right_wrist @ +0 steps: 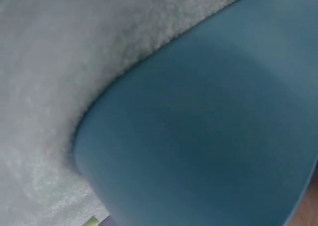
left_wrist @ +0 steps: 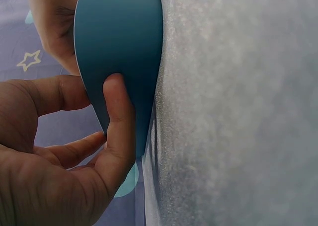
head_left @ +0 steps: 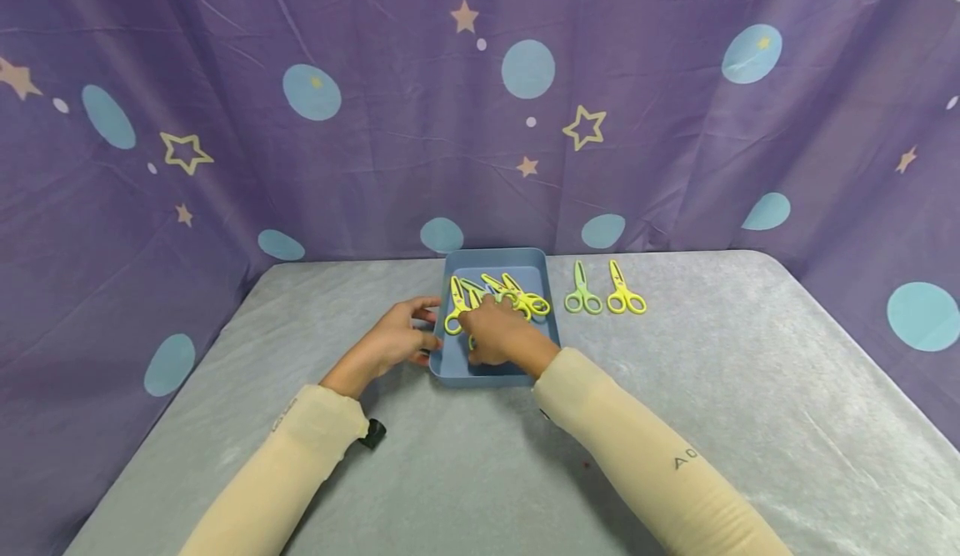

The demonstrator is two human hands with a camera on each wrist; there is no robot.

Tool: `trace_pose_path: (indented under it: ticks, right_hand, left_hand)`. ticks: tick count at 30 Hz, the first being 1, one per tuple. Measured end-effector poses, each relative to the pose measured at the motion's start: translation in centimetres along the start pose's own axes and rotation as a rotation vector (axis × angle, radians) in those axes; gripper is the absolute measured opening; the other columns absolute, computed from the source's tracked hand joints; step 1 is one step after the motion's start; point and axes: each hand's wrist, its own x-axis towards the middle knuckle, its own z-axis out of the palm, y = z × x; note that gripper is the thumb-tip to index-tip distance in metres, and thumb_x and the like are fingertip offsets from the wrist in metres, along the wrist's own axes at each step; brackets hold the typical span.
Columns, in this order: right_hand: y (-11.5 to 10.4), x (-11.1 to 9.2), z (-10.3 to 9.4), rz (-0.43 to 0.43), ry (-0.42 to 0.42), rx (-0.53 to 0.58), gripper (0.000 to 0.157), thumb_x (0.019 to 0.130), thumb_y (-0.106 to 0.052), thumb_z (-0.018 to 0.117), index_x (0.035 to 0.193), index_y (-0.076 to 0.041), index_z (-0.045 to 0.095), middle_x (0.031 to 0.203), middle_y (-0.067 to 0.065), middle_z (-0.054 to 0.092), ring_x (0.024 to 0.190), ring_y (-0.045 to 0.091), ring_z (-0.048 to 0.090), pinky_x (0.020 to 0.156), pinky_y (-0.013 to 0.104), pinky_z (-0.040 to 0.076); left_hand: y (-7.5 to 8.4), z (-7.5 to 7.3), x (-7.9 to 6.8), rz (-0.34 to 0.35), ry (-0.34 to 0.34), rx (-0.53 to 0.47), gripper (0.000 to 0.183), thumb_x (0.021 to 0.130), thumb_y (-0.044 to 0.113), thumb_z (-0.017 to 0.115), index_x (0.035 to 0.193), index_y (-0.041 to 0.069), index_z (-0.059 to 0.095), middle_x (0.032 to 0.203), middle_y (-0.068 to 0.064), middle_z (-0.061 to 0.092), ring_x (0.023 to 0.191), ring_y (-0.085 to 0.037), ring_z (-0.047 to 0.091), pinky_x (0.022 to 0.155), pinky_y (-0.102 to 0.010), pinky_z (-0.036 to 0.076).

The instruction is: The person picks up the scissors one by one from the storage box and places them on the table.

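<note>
A blue-grey tray holds several pairs of yellow and green child-size scissors, heaped loosely with blades pointing mostly away. At its left side, my left hand holds the wall. In the left wrist view one finger lies against the outside of the tray wall, while others reach its rim. Over the scissors inside the tray is my right hand, fingers pointing down. Its fingertips are hidden, so a hold on any pair cannot be made out. The right wrist view is mostly filled by the tray's outer wall.
Right of the tray, green scissors and yellow scissors lie side by side on the grey cloth-covered table. A purple curtain with stars and dots hangs behind the table and along its sides.
</note>
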Motion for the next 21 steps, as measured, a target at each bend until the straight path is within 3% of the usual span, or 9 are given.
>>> trace_pose_path:
  ticks: [10,16,21]
  right_hand:
    - [0.4,-0.15,-0.03,-0.017,-0.009,-0.035,0.038,0.085,-0.045,0.083,0.112,-0.023,0.068,0.11,0.005,0.063,0.111,0.029,0.052,0.095,0.05,0.045]
    - [0.31,-0.24,-0.06,0.021,-0.018,-0.022,0.034,0.083,-0.046,0.085,0.101,-0.025,0.064,0.11,0.01,0.059,0.11,0.035,0.052,0.083,0.049,0.051]
    - [0.39,-0.35,-0.14,0.027,-0.008,-0.021,0.036,0.084,-0.046,0.084,0.104,-0.024,0.064,0.116,0.014,0.058,0.115,0.04,0.051,0.086,0.053,0.052]
  left_hand:
    - [-0.04,-0.09,0.0,-0.008,-0.001,0.0,0.077,0.09,-0.011,0.065,0.159,0.008,0.035,0.143,-0.021,0.042,0.098,-0.029,0.064,0.07,-0.039,0.061]
    - [0.05,-0.04,-0.13,-0.009,-0.005,0.001,0.078,0.09,-0.011,0.065,0.159,0.008,0.034,0.145,-0.022,0.041,0.099,-0.029,0.063,0.07,-0.041,0.061]
    - [0.01,-0.05,-0.03,-0.012,0.005,0.001,0.078,0.089,-0.011,0.066,0.159,0.008,0.035,0.143,-0.021,0.043,0.099,-0.029,0.064,0.071,-0.04,0.061]
